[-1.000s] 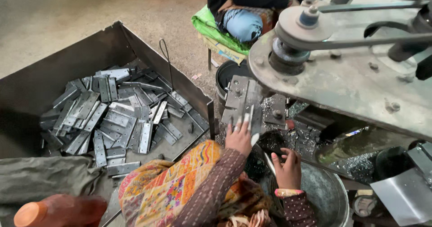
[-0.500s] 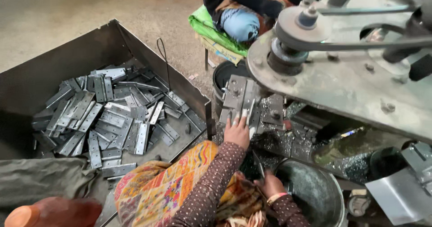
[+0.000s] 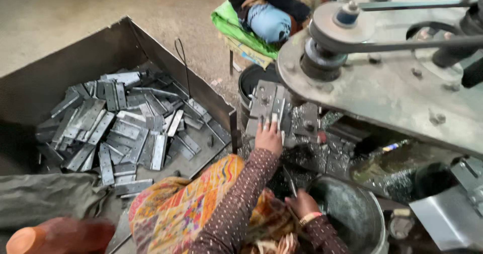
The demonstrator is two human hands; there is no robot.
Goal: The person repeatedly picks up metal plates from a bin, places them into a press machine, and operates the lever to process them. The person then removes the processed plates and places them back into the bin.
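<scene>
My left hand [image 3: 269, 137] reaches forward in a dotted brown sleeve and lies flat, fingers apart, on grey metal plates [image 3: 269, 103] stacked at the machine's bed. My right hand [image 3: 302, 204] sits lower, by the rim of a steel bucket [image 3: 375, 219], and is closed around a thin metal rod [image 3: 289, 179] that points up toward the machine. A bright patterned cloth [image 3: 191, 208] covers my lap.
A big dark metal bin [image 3: 90, 57] at left holds several flat grey plates [image 3: 126, 128]. A heavy machine with a pulley and belt [image 3: 342, 30] overhangs at right. Another person [image 3: 271, 12] sits on a green cushion behind it. A black bucket [image 3: 250, 78] stands beside the bin.
My right hand has dropped from beside the machine bed to the bucket rim. My left hand has slid forward onto the stacked plates.
</scene>
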